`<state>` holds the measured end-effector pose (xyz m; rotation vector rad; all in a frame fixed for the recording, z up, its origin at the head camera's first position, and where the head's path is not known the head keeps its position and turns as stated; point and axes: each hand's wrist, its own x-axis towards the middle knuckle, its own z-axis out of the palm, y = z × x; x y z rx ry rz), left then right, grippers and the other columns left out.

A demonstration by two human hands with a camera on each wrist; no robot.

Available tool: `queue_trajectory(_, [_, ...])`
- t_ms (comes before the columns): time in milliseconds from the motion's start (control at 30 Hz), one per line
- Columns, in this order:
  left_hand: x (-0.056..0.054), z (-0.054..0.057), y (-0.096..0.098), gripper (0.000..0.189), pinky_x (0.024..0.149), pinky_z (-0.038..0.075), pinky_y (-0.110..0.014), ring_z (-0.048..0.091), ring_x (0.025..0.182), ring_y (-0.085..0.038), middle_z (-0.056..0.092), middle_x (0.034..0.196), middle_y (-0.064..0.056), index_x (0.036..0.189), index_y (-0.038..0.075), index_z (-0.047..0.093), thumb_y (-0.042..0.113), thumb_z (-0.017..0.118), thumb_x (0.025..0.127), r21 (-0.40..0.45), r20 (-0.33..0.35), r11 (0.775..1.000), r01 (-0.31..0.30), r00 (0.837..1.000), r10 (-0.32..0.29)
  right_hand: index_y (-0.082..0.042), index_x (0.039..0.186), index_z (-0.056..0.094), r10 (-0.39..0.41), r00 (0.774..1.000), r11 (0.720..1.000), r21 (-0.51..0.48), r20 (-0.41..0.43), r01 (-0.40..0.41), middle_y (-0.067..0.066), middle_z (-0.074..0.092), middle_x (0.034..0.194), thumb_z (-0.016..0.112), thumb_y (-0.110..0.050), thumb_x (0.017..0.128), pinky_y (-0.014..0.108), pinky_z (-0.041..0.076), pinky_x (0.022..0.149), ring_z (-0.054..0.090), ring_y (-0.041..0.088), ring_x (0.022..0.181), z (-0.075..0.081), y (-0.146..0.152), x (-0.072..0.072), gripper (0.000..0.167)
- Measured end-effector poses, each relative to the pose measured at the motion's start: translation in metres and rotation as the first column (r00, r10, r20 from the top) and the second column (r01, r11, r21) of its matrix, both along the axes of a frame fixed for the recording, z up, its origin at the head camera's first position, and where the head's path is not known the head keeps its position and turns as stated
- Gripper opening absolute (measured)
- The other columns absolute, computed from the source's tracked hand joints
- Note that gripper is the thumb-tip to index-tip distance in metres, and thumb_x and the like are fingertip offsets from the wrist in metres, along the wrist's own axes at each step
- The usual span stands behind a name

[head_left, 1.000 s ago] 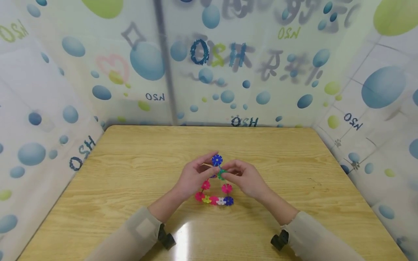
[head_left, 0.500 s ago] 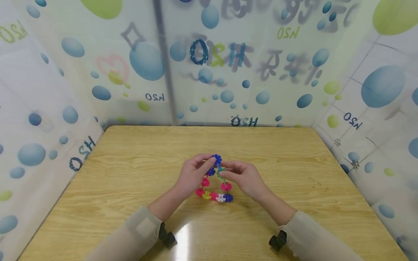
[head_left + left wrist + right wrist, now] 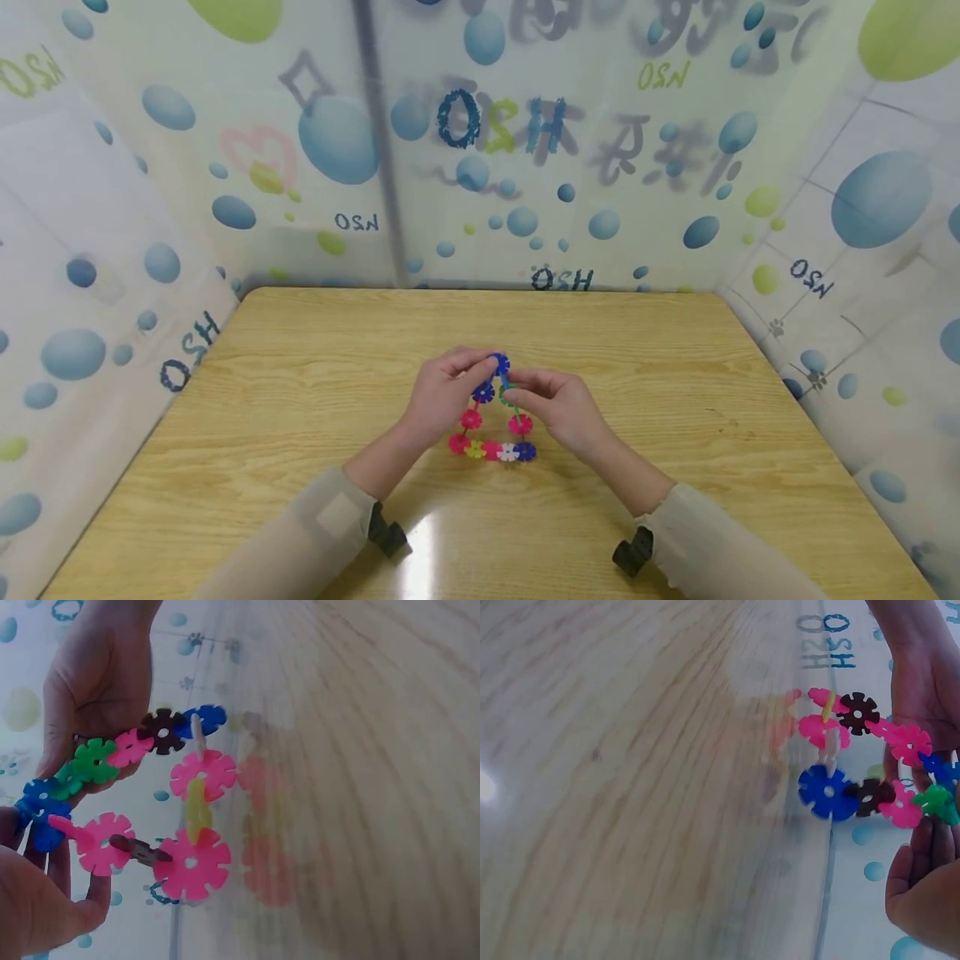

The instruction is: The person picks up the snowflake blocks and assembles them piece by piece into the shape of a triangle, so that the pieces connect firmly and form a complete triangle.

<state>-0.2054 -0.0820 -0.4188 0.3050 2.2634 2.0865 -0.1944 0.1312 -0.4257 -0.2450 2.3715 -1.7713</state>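
Slotted plastic snowflake discs, linked edge to edge, form a triangular frame (image 3: 492, 452) standing above the wooden table. Along its bottom run pink, yellow, pink, white and blue discs; the sides show pink, brown, blue and green ones. At the peak, my left hand (image 3: 441, 398) pinches the top blue disc (image 3: 501, 363) between thumb and fingers. My right hand (image 3: 566, 410) grips the right side at the green disc (image 3: 95, 760), which its thumb partly covers in the head view. Close up in the right wrist view, a blue corner disc (image 3: 829, 793) joins a brown disc (image 3: 870, 796).
The wooden table (image 3: 300, 350) reflects the discs and a bright light patch. Patterned curtains (image 3: 480, 208) with bubbles and lettering enclose its back and sides. A small black device (image 3: 387, 531) sits at each sleeve cuff.
My left thumb and fingers have moved up from below the peak onto the top blue disc. The frame's bottom row has shifted slightly away from me. My right hand keeps its grip.
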Motion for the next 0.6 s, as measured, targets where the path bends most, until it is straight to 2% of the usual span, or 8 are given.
queue_trajectory(133, [-0.002,0.002,-0.001,0.028,0.090,0.065,-0.025,0.072,0.117,-0.036,0.077,0.125,-0.011,0.127,0.010,0.082,0.028,0.070,0.110,0.003,0.019,1.000,0.015,1.000,-0.015,-0.011,0.134,0.078,-0.005,1.000,1.000,0.007,-0.010,0.005,0.009,0.079,0.133,0.080,-0.031,0.103,0.038,0.065,0.103,0.076,0.023,0.117,0.002,-0.003,0.000,0.037])
queue_trajectory(233, [-0.006,0.002,-0.004,0.031,0.096,0.064,-0.027,0.072,0.118,-0.024,0.078,0.130,-0.008,0.131,0.013,0.081,0.033,0.069,0.110,-0.072,0.027,0.997,0.021,0.999,-0.019,-0.011,0.136,0.077,0.003,1.000,1.000,0.018,0.006,-0.003,0.008,0.079,0.132,0.080,-0.033,0.103,0.040,0.065,0.104,0.076,0.023,0.118,0.002,-0.004,-0.003,0.039])
queue_trajectory(333, [-0.011,0.001,-0.008,0.033,0.090,0.062,-0.028,0.065,0.089,-0.010,0.076,0.138,-0.003,0.138,0.021,0.078,0.037,0.066,0.111,-0.134,0.058,0.990,0.041,0.998,-0.033,-0.012,0.139,0.075,0.024,0.998,0.999,0.035,0.051,-0.026,0.007,0.078,0.136,0.078,-0.035,0.104,0.046,0.062,0.110,0.073,0.026,0.126,0.000,-0.001,-0.009,0.042])
queue_trajectory(400, [-0.015,0.001,-0.010,0.036,0.088,0.062,-0.029,0.061,0.084,-0.005,0.075,0.139,-0.004,0.144,0.023,0.074,0.037,0.064,0.113,-0.154,0.079,0.985,0.073,0.995,-0.062,-0.013,0.142,0.074,0.039,0.996,0.998,0.056,0.084,-0.043,0.007,0.077,0.139,0.076,-0.036,0.105,0.049,0.059,0.115,0.071,0.028,0.132,0.000,0.002,-0.015,0.043])
queue_trajectory(467, [-0.018,-0.001,-0.013,0.041,0.087,0.064,-0.032,0.063,0.083,-0.009,0.073,0.140,-0.007,0.151,0.023,0.068,0.037,0.064,0.113,-0.172,0.096,0.978,0.114,0.990,-0.099,-0.012,0.144,0.072,0.049,0.992,0.996,0.071,0.115,-0.057,0.007,0.075,0.142,0.074,-0.037,0.107,0.052,0.056,0.118,0.068,0.029,0.137,0.000,0.005,-0.021,0.044])
queue_trajectory(500, [-0.019,-0.002,-0.015,0.044,0.089,0.066,-0.035,0.069,0.090,-0.012,0.073,0.140,-0.008,0.154,0.022,0.065,0.037,0.064,0.112,-0.192,0.097,0.972,0.139,0.988,-0.122,-0.013,0.145,0.071,0.049,0.991,0.995,0.079,0.127,-0.059,0.007,0.074,0.143,0.073,-0.037,0.108,0.053,0.055,0.119,0.067,0.030,0.138,-0.001,0.006,-0.025,0.045])
queue_trajectory(567, [-0.021,-0.005,-0.019,0.053,0.098,0.067,-0.040,0.072,0.114,-0.017,0.071,0.140,-0.010,0.159,0.021,0.058,0.037,0.069,0.110,-0.245,0.092,0.953,0.180,0.982,-0.162,-0.013,0.146,0.070,0.048,0.988,0.993,0.096,0.144,-0.062,0.008,0.073,0.145,0.072,-0.037,0.108,0.054,0.055,0.120,0.066,0.031,0.139,-0.001,0.008,-0.031,0.045])
queue_trajectory(600, [-0.022,-0.007,-0.022,0.059,0.099,0.067,-0.044,0.072,0.118,-0.022,0.070,0.142,-0.010,0.162,0.020,0.054,0.036,0.072,0.108,-0.273,0.090,0.941,0.198,0.979,-0.180,-0.012,0.147,0.070,0.049,0.987,0.993,0.103,0.150,-0.064,0.008,0.072,0.146,0.071,-0.037,0.109,0.054,0.054,0.120,0.065,0.031,0.139,-0.001,0.009,-0.035,0.046])
